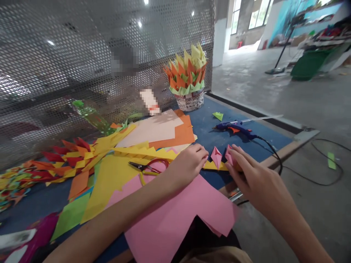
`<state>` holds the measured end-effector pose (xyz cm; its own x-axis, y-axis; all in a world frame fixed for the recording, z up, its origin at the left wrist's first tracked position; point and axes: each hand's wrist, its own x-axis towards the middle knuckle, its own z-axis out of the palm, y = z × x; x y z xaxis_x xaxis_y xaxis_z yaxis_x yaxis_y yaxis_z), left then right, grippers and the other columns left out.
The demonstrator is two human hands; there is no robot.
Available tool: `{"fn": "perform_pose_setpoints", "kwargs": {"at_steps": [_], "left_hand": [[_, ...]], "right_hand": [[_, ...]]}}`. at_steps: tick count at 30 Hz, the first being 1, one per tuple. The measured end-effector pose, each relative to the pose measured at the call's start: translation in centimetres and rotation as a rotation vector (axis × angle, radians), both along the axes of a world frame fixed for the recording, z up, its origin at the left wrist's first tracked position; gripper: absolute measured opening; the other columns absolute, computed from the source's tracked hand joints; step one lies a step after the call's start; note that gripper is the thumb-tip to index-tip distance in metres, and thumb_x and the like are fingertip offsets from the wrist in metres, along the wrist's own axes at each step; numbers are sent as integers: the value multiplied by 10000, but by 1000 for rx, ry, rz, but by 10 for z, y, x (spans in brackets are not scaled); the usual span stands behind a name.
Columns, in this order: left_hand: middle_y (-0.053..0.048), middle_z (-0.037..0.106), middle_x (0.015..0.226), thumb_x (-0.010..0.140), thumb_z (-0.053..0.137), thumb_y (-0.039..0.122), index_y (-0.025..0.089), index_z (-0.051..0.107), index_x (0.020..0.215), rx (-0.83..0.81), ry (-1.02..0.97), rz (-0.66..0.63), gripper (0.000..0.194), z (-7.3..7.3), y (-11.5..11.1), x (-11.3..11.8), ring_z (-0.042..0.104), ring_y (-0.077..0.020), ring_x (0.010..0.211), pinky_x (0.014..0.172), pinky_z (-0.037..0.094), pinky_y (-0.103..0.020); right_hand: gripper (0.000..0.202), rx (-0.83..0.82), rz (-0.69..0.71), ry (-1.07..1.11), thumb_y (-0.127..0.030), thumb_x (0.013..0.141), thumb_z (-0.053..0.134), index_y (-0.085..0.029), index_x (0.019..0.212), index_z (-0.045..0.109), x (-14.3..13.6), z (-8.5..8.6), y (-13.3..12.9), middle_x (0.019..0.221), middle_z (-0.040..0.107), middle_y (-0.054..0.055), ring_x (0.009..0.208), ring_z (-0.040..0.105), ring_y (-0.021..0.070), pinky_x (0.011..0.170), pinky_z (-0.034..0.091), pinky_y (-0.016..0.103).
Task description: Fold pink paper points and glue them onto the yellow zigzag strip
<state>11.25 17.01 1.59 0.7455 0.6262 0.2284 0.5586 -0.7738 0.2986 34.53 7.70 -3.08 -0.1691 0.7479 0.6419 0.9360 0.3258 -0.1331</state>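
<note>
My left hand has its fingers curled together at the left end of a folded yellow paper strip. A sliver of pink shows by those fingertips, partly hidden. Midway between my hands, a folded pink paper diamond stands against the strip. Thumb and fingers of my right hand pinch a second pink paper diamond at the strip's right part. Under my left forearm lie large pink paper sheets, hanging over the table's near edge. Scissors with red and yellow handles rest left of my left hand.
Behind my right hand lies a blue glue gun, its cord running off the right edge. A basket ringed with folded paper points stands by the mesh panel. Coloured sheets, a bottle and a folded-paper chain lie left.
</note>
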Motion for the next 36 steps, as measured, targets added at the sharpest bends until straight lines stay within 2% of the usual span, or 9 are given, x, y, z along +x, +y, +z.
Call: {"fn": "perform_pose_setpoints", "kwargs": {"at_steps": [5,9,13,19,25,31,36], "left_hand": [[-125,713,1378,1107,562,121,171,726,1308,-20,6,-72,264,2,5,3,735,-232,1216,1052,606,-373],[-120,751,1318,1071,559,63,174,733,1352,-63,45,-122,350,9,9,5,749,-244,1176,1000,603,-363],[-111,771,1294,1054,607,86,188,751,1342,-123,61,-154,338,19,17,3,753,-231,1123,968,581,-345],[-76,798,1184,992,724,116,184,772,1333,-235,73,-221,351,30,31,-2,744,-204,1025,878,548,-304],[-45,820,1102,938,767,130,181,772,1334,-336,62,-221,399,32,41,-3,761,-183,960,823,536,-264],[-49,818,1156,937,773,151,206,774,1340,-371,66,-223,407,32,46,-2,764,-204,1027,868,538,-280],[-59,773,1199,952,784,176,214,761,1353,-359,87,-258,403,27,51,-3,729,-206,1076,916,532,-293]], "right_hand": [[432,0,35,-47,-348,1146,503,-183,1522,639,2,-11,3,1557,673,123,1438,651,379,994,708,517],[404,-15,65,-59,-350,1155,477,-190,1460,688,7,-16,4,1519,706,84,1472,625,359,1085,675,554],[394,-54,78,-65,-319,1157,459,-200,1442,703,9,-13,4,1501,719,70,1461,635,349,1077,682,543],[393,-78,86,-56,-316,1161,455,-180,1425,712,8,-11,5,1498,718,84,1470,627,346,1156,639,544],[416,-85,79,-34,-323,1167,430,-168,1454,687,7,-17,3,1546,687,81,1520,577,364,1127,651,580],[400,-82,69,-27,-318,1168,436,-174,1448,683,6,-16,2,1545,687,75,1519,582,352,1132,648,572],[389,-83,77,-35,-304,1165,450,-174,1447,685,6,-13,1,1542,688,79,1508,593,343,1147,641,554]]}}
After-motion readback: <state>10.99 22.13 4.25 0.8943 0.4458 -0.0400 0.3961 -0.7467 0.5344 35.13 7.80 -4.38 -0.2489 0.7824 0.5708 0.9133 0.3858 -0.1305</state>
